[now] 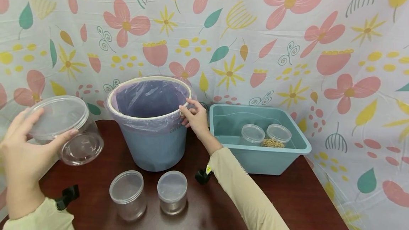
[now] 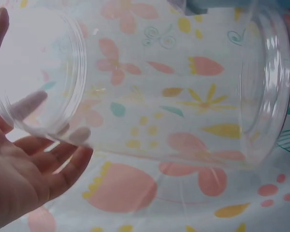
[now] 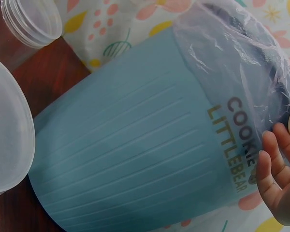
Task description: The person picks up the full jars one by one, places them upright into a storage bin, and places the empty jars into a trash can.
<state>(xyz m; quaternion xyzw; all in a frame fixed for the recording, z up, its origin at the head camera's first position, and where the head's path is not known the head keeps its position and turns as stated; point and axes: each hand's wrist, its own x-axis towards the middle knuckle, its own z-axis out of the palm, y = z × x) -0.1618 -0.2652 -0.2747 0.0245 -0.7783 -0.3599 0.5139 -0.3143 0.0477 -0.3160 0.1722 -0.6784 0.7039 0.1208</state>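
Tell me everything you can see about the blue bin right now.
The blue bin is a round, ribbed plastic bucket standing upright on the dark wooden table, left of the teal tub. A translucent purple liner bag is folded over its cream rim ring. Its side reads "COOKIE LITTLEBEAR". The right hand grips the rim on its right side.

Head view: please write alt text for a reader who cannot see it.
A person's left hand holds a large clear lidded jar tilted in the air, while the right hand grips the rim of a bag-lined blue bin. Two small jars stand in front; a teal tub holds two more.
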